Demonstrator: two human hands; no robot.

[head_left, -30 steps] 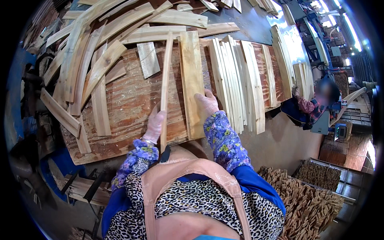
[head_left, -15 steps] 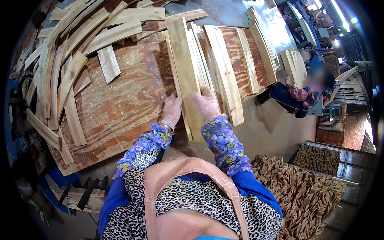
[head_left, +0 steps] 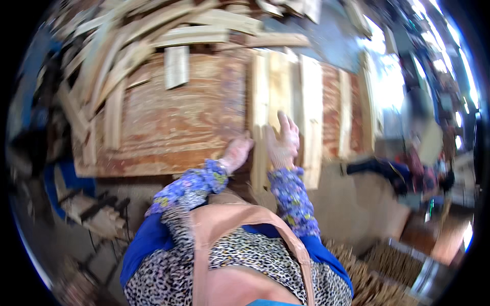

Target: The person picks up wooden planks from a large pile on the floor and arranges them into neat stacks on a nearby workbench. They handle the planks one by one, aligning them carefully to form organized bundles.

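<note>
Pale wooden boards lie side by side across a reddish plywood sheet (head_left: 173,117) in front of me. My right hand (head_left: 284,143) rests over the boards with its fingers stretched out and the thumb apart, gripping nothing. Under its fingers runs a wide board (head_left: 279,76). Just left of it, a narrower board (head_left: 260,102) passes between my two hands. My left hand (head_left: 238,152) is at that board's left edge; motion blurs its fingers, so whether they touch or grip the edge is unclear. Both hands appear to wear thin pale gloves.
Another board (head_left: 312,102) and a thin strip (head_left: 345,112) lie to the right. A jumble of loose slats (head_left: 122,66) covers the far left. A co-worker (head_left: 418,168) is at the right. Stacked wood pieces (head_left: 370,275) stand low on the right.
The view has turned, and the boards now look more upright. My right hand has opened from its grip on the wide board, which now lies right of the narrower one.
</note>
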